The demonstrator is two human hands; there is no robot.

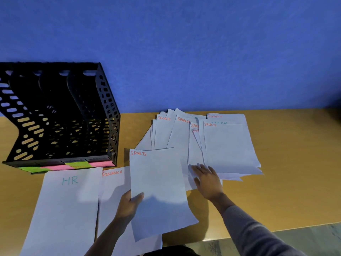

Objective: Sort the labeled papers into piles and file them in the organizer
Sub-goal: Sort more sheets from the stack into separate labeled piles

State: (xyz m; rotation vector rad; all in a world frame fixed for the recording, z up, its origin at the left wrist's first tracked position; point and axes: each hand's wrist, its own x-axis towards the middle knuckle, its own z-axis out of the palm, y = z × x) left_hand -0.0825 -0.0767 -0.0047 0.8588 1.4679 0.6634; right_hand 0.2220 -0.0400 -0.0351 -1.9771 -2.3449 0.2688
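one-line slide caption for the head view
Left hand holds a SPORTS sheet while right hand rests on the fanned unsorted papers.

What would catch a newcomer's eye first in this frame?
The SPORTS sheet stands out at centre, pinched by the left hand. To its right, the right hand lies flat on a fanned heap of labelled papers. A black organizer stands at the left against the blue wall, with an HR sheet and a FINANCE sheet lying in front of it.
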